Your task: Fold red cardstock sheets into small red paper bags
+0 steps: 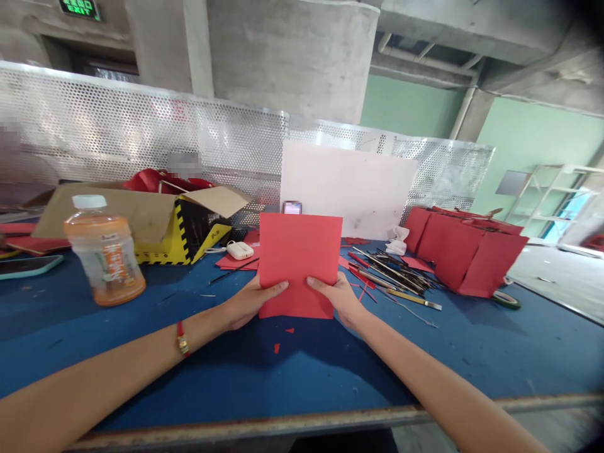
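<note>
Red card [300, 251] is held upright over the bench [236, 384] between left hand [250, 303] and right hand [346, 303], plain-faced tbh, with red bags [457, 251] already made up off to the right, but what's left can't be told.

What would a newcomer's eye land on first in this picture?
Probably the red paper, held up at the centre between the left grip and the right grip. Next might come the bottle of orange liquid on the left of the blue table and the red bags on its right.
</note>
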